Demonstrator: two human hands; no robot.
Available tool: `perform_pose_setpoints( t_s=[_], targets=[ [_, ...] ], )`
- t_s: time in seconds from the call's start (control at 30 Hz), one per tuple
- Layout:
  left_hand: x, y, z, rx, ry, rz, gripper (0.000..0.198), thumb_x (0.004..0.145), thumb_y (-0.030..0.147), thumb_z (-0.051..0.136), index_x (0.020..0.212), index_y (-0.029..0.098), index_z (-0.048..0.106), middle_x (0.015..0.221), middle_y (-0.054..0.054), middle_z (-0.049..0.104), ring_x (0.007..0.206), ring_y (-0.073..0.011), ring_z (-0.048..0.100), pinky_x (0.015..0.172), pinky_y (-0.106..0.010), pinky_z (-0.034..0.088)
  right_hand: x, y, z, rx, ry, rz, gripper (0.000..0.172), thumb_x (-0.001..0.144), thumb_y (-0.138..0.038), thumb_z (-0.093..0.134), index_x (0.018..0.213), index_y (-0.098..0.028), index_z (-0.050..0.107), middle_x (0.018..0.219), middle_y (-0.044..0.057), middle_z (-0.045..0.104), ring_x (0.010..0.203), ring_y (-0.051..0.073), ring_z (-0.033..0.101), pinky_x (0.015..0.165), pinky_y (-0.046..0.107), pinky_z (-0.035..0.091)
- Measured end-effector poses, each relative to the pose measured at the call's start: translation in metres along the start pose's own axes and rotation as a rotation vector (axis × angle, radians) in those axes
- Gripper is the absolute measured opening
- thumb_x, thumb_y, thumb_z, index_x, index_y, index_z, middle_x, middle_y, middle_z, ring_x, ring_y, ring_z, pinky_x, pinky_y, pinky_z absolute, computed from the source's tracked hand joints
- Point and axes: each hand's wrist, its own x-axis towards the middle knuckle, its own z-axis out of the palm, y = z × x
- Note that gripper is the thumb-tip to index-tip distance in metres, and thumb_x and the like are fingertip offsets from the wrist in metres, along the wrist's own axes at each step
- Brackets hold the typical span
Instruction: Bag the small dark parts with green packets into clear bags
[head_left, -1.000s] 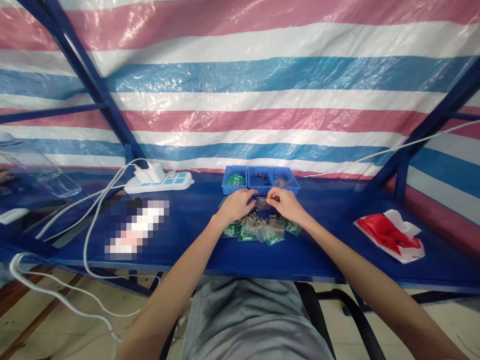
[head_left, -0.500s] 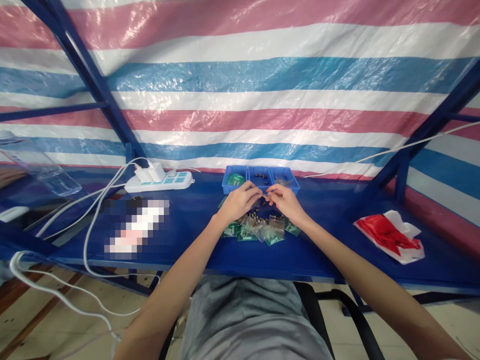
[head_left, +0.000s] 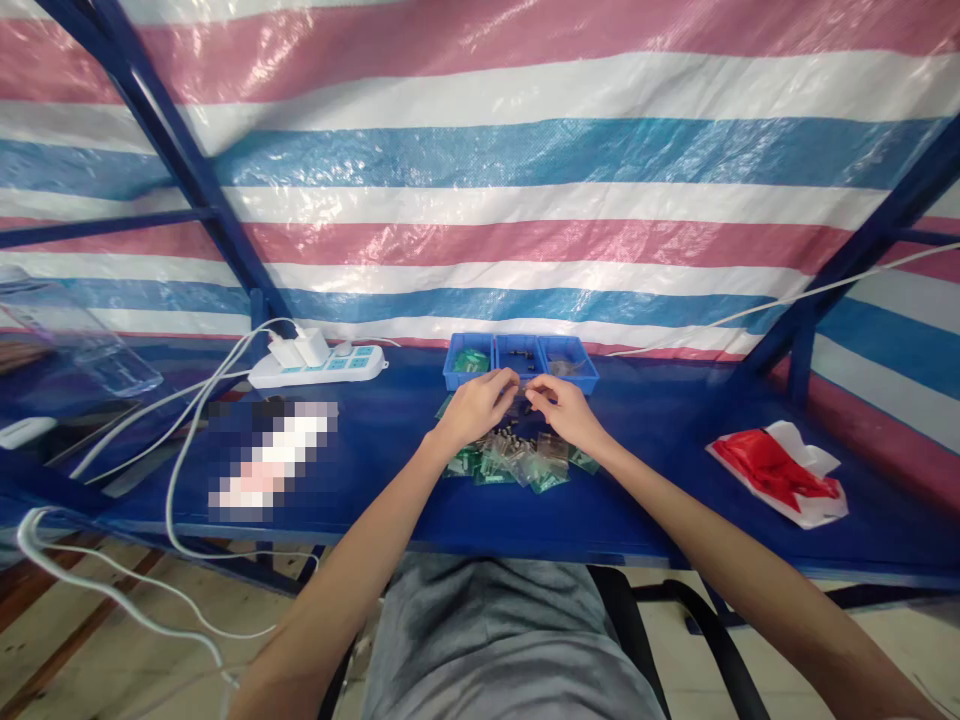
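Observation:
My left hand [head_left: 484, 405] and my right hand [head_left: 561, 405] face each other above the blue table, fingertips close together. Both have their fingers closed in a pinch around something small, perhaps clear plastic, too small to make out. Just below them lies a pile of small clear plastic bags [head_left: 551, 462], green pieces [head_left: 495, 465] and small dark and metallic parts [head_left: 517, 437]. Right behind my hands stands a blue three-compartment bin [head_left: 452, 380]. Green pieces [head_left: 471, 360] fill its left compartment, dark parts [head_left: 519, 353] lie in the middle one, and clear bags [head_left: 564, 367] in the right one.
A white power strip [head_left: 319, 372] with plugged-in chargers and white cables [head_left: 196, 415] is at the left. Farther left lies a clear plastic container [head_left: 112, 355]. A red and white plastic packet [head_left: 780, 475] rests on the right. Blue frame posts [head_left: 840, 255] and a striped sheet [head_left: 525, 155] stand behind.
My fingertips have shifted slightly, with my left hand a little farther left and back. The pile and bin look the same.

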Motion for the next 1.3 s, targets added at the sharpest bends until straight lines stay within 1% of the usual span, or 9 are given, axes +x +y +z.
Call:
perform_pose_setpoints(
  t_s=[0.13, 0.23, 0.4, 0.73, 0.9, 1.0, 1.1, 1.2, 1.3],
  targets=[
    [-0.001, 0.001, 0.000, -0.043, -0.065, -0.001, 0.031, 0.099, 0.024, 0.049, 0.130, 0.025, 0.050, 0.104, -0.002, 0.069, 0.080, -0.0159, 0.066, 0.067, -0.025, 0.047, 0.001, 0.003, -0.001, 0.074, 0.017, 0.097, 0.022, 0.086, -0.041, 0.059, 0.085, -0.020, 0.064, 0.073, 0.003, 0.066, 0.061, 0.017, 0.061, 0.054, 0.027, 0.044],
    [-0.001, 0.002, -0.001, -0.042, -0.075, 0.004, 0.044, 0.093, 0.021, 0.057, 0.135, 0.026, 0.047, 0.116, -0.003, 0.065, 0.079, -0.0142, 0.065, 0.067, -0.025, 0.048, 0.002, 0.002, -0.001, 0.163, 0.030, 0.196, 0.023, 0.084, -0.042, 0.060, 0.083, -0.019, 0.065, 0.067, 0.001, 0.063, 0.053, 0.014, 0.054, 0.049, 0.026, 0.042],
    [-0.001, -0.002, 0.001, 0.021, -0.091, 0.026, 0.040, 0.091, 0.017, 0.057, 0.130, 0.027, 0.052, 0.124, -0.005, 0.057, 0.078, -0.0125, 0.063, 0.070, -0.027, 0.052, 0.000, -0.003, 0.000, 0.373, -0.006, 0.265, 0.024, 0.079, -0.043, 0.067, 0.081, -0.019, 0.064, 0.076, 0.003, 0.065, 0.067, 0.016, 0.062, 0.048, 0.022, 0.042],
    [-0.001, -0.008, 0.007, 0.100, 0.015, 0.053, 0.026, 0.105, 0.033, 0.042, 0.119, 0.023, 0.062, 0.120, -0.009, 0.053, 0.094, -0.0174, 0.063, 0.078, -0.031, 0.056, -0.001, -0.003, 0.002, 0.416, 0.047, 0.243, 0.045, 0.082, -0.044, 0.067, 0.119, -0.022, 0.053, 0.085, 0.002, 0.071, 0.061, 0.014, 0.066, 0.045, 0.021, 0.042],
    [0.000, -0.007, 0.006, 0.054, 0.083, 0.038, 0.026, 0.106, 0.033, 0.041, 0.111, 0.021, 0.064, 0.114, -0.008, 0.059, 0.098, -0.0179, 0.064, 0.084, -0.032, 0.054, -0.001, 0.001, 0.005, 0.241, 0.005, 0.188, 0.040, 0.086, -0.054, 0.063, 0.107, -0.020, 0.063, 0.098, 0.008, 0.069, 0.075, 0.020, 0.071, 0.044, 0.022, 0.045],
    [0.001, -0.006, 0.005, -0.001, 0.069, 0.006, 0.022, 0.106, 0.030, 0.042, 0.111, 0.021, 0.061, 0.106, -0.006, 0.066, 0.098, -0.0186, 0.066, 0.084, -0.031, 0.053, -0.001, 0.004, 0.006, 0.132, 0.021, 0.114, 0.035, 0.084, -0.052, 0.066, 0.097, -0.020, 0.064, 0.102, 0.009, 0.069, 0.078, 0.021, 0.071, 0.046, 0.023, 0.045],
    [0.000, -0.004, 0.004, -0.034, 0.034, -0.038, 0.021, 0.103, 0.028, 0.047, 0.122, 0.022, 0.053, 0.100, -0.002, 0.068, 0.087, -0.0174, 0.067, 0.076, -0.029, 0.052, -0.001, 0.006, 0.006, 0.117, 0.040, 0.122, 0.031, 0.086, -0.049, 0.063, 0.086, -0.019, 0.064, 0.085, 0.007, 0.070, 0.066, 0.019, 0.068, 0.048, 0.024, 0.044],
    [-0.001, -0.003, 0.004, -0.034, 0.000, -0.032, 0.030, 0.098, 0.025, 0.055, 0.126, 0.024, 0.048, 0.108, -0.003, 0.065, 0.079, -0.0148, 0.066, 0.071, -0.027, 0.051, 0.000, 0.006, 0.005, 0.178, 0.054, 0.189, 0.032, 0.086, -0.050, 0.063, 0.086, -0.018, 0.066, 0.069, 0.004, 0.069, 0.052, 0.015, 0.059, 0.048, 0.026, 0.044],
    [-0.002, -0.001, 0.004, -0.030, 0.006, 0.010, 0.036, 0.094, 0.027, 0.061, 0.126, 0.024, 0.047, 0.120, -0.006, 0.059, 0.079, -0.0139, 0.064, 0.073, -0.028, 0.053, 0.000, 0.002, 0.003, 0.228, 0.080, 0.188, 0.035, 0.084, -0.052, 0.066, 0.086, -0.017, 0.070, 0.082, 0.008, 0.074, 0.049, 0.013, 0.055, 0.048, 0.027, 0.045]
  ],
)
